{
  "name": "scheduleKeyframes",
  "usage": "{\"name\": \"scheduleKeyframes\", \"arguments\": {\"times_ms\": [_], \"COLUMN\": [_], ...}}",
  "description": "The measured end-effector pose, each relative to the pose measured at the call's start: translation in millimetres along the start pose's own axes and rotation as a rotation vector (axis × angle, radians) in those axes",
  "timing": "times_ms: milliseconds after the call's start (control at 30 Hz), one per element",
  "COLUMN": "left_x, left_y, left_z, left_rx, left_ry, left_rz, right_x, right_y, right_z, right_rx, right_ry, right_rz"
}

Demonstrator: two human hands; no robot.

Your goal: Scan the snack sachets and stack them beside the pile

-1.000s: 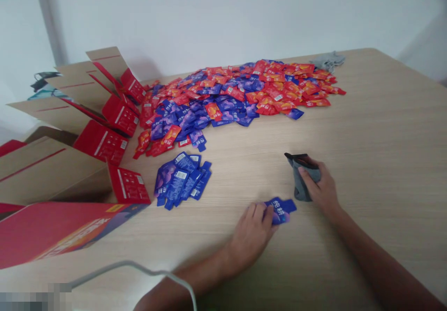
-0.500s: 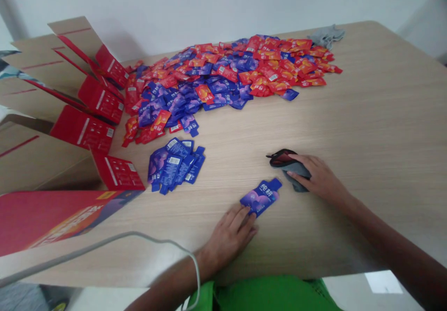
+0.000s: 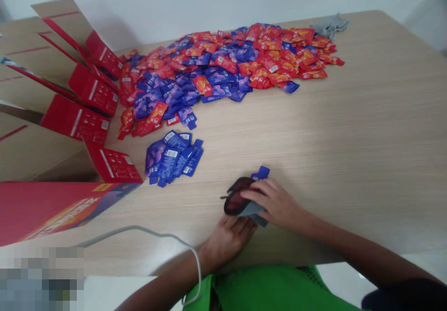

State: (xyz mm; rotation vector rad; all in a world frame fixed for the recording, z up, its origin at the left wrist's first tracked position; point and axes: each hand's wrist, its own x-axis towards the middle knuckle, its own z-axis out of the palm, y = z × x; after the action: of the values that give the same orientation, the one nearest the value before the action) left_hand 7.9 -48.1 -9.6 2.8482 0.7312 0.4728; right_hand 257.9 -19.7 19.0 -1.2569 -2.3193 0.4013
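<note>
A grey cloth piece with a black rim and a dark red inside (image 3: 236, 203) is gripped in my right hand (image 3: 281, 208), fingers on top. It lies over a blue sachet (image 3: 261, 173), whose spout end shows beyond it; the rest is covered. My left hand (image 3: 228, 241) rests palm down on the table at the sachet's near end, fingers extended under the cloth piece with their tips hidden. To the left lies a small pile of blue sachets (image 3: 171, 157), several with barcodes up.
A long heap of red and blue sachets (image 3: 209, 69) runs along the wall. Open red cartons (image 3: 52, 213) stand at the left with raised flaps. A crumpled grey cloth (image 3: 330, 26) lies at the far right. A pale cable (image 3: 157, 236) crosses near my left arm.
My right hand has moved left and nearer with the grey cloth piece, from beside the sachet onto it. My left hand has stayed in place. The view has shifted slightly.
</note>
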Motion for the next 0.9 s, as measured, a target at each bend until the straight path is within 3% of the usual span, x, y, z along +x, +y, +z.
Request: {"name": "scheduleKeyframes", "arguments": {"times_ms": [67, 133, 300, 367, 433, 500, 567, 633, 733, 900], "left_x": [0, 2, 11, 14, 14, 13, 11, 10, 10, 11], "left_y": [2, 4, 10, 12, 14, 15, 15, 15, 15, 16], "left_z": [-0.8, -2.6, -7.8, -8.8, -9.1, -9.0, -8.7, -8.4, -7.7, -6.3], "left_rx": [0.002, 0.033, 0.089, 0.088, 0.081, 0.057, 0.016, -0.002, 0.05, 0.107], "left_ry": [-0.02, -0.01, 0.022, 0.013, 0.01, -0.006, -0.044, -0.065, -0.023, -0.007], "left_rz": [-0.002, 0.005, 0.009, -0.006, -0.023, -0.036, -0.042, -0.042, -0.039, -0.038], "right_x": [0, 6, 37, 41, 36, 24, 12, 6, 14, 51], "right_y": [0, 16, 72, 71, 52, 25, 4, 0, 24, 73], "right_z": [15, 16, -29, -44, -46, -34, -13, 6, 13, -26], "right_rx": [-0.048, -0.081, -0.188, -0.173, -0.111, -0.054, -0.05, -0.072, -0.121, -0.25], "right_ry": [-0.076, -0.065, 0.07, 0.194, 0.274, 0.193, 0.016, -0.084, -0.114, -0.052], "right_rz": [-0.062, -0.014, 0.133, 0.172, 0.164, 0.056, -0.1, -0.151, -0.073, 0.074]}}
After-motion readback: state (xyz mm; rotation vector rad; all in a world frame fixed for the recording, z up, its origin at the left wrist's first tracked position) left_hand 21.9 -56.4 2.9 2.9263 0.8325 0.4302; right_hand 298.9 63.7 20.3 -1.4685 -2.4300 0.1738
